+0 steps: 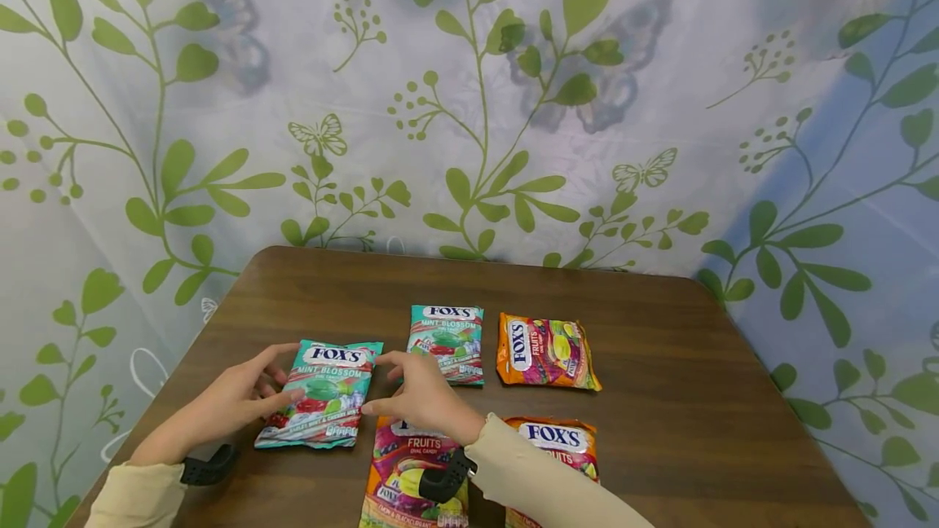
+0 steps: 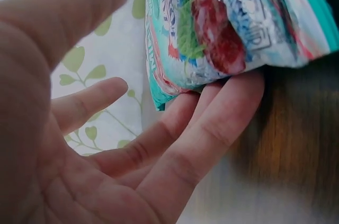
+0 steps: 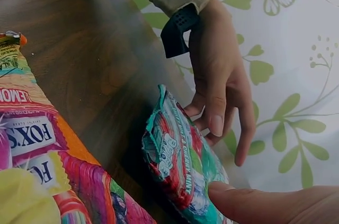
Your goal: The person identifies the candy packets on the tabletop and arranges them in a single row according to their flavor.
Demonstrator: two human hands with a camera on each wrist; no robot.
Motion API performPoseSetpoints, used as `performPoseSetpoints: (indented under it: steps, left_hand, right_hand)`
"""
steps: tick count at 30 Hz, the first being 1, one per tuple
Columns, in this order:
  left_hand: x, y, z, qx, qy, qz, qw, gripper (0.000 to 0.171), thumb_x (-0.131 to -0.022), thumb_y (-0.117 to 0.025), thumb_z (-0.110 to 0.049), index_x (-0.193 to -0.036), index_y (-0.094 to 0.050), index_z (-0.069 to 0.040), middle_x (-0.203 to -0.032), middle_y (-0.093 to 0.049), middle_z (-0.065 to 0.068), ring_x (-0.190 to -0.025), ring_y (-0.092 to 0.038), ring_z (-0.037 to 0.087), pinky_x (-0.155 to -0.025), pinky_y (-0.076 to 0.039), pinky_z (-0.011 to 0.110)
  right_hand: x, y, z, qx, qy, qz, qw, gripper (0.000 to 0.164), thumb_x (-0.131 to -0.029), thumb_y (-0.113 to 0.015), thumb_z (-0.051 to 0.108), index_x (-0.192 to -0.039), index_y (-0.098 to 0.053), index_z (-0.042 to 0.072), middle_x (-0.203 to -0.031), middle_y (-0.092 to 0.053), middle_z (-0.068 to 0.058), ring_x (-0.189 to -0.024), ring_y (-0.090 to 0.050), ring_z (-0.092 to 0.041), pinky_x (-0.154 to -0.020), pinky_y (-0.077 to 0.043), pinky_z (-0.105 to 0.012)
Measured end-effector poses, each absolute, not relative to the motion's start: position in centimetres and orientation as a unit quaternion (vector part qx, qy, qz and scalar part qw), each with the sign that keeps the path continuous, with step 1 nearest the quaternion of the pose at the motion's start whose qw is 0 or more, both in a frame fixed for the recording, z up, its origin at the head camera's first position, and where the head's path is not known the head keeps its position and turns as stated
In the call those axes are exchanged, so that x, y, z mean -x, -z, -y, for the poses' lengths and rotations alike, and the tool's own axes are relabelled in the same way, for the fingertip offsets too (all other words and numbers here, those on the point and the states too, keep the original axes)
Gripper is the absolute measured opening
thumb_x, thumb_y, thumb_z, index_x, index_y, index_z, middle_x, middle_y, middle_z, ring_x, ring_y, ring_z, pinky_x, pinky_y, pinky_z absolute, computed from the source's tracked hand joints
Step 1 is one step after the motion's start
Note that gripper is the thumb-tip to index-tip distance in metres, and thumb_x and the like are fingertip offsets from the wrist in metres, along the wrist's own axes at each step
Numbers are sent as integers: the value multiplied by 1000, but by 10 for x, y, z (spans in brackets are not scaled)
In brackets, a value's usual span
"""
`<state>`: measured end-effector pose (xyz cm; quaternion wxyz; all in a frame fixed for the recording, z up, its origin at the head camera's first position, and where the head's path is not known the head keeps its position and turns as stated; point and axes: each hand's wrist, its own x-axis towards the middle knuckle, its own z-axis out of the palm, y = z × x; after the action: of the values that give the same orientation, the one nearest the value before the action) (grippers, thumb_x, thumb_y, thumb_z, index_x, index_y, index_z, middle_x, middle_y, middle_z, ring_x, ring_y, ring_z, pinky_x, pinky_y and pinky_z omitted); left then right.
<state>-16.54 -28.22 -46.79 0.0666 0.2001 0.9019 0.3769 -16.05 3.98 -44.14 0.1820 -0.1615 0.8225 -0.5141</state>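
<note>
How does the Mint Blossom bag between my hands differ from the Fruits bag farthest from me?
The Mint Blossom bag is mostly teal; the Fruits bag, orange and purple. In the head view, the Mint Blossom bag's logo reads across, the Fruits bag's runs vertically. Your left hand touches the Mint Blossom bag; the Fruits bag lies untouched. Both are Fox's.

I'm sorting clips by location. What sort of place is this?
Probably an indoor corner set up for filming, though the wider room is out of view: a brown wood-look table, a leaf-and-butterfly-printed backdrop behind it, and Fox's candy packets laid out.
</note>
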Motion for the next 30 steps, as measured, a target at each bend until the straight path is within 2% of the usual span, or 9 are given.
performPoseSetpoints:
  steps: [8,13,16,19,26,30]
  left_hand:
    - [167,471,281,-206,-363,-907,54,73,-98,-86,-25,-155,-49,2,-105,-65,4,-79,-64,5,-66,-55,29]
    - [168,473,279,-214,-367,-904,49,67,-100,-85,-27,-152,-53,0,-105,-64,4,-78,-64,5,-67,-56,29]
    - [168,475,279,-219,-371,-901,45,64,-100,-84,-28,-150,-56,-1,-106,-64,5,-79,-65,5,-69,-58,29]
    - [169,475,279,-225,-370,-900,42,61,-100,-84,-28,-149,-58,-2,-108,-63,6,-79,-65,5,-70,-58,29]
    - [168,477,280,-232,-368,-899,54,58,-101,-83,-22,-148,-59,0,-113,-61,7,-84,-62,6,-70,-58,28]
    - [168,478,281,-230,-378,-895,62,58,-100,-83,-19,-149,-58,1,-113,-60,7,-85,-61,7,-69,-58,28]
  right_hand:
    - [166,449,-29,177,497,-833,167,59,-91,-92,13,-144,-68,5,-127,-67,-19,-69,-70,-9,-66,-57,-26]
    - [165,451,-21,170,537,-805,188,60,-92,-90,6,-146,-65,-1,-130,-63,-20,-70,-77,-22,-68,-63,-32]
    - [164,452,-17,155,558,-790,201,62,-92,-89,3,-148,-63,-1,-124,-64,-17,-71,-78,-30,-68,-64,-36]
    - [163,453,-14,145,560,-791,199,63,-91,-89,2,-148,-63,0,-112,-67,-14,-70,-78,-29,-67,-64,-35]
    - [162,459,-10,164,520,-823,160,65,-89,-93,8,-146,-65,-1,-122,-58,-12,-75,-69,-7,-70,-57,-24]
    - [161,461,-9,164,507,-832,154,66,-88,-94,11,-146,-65,0,-115,-56,-10,-75,-64,-5,-71,-54,-22]
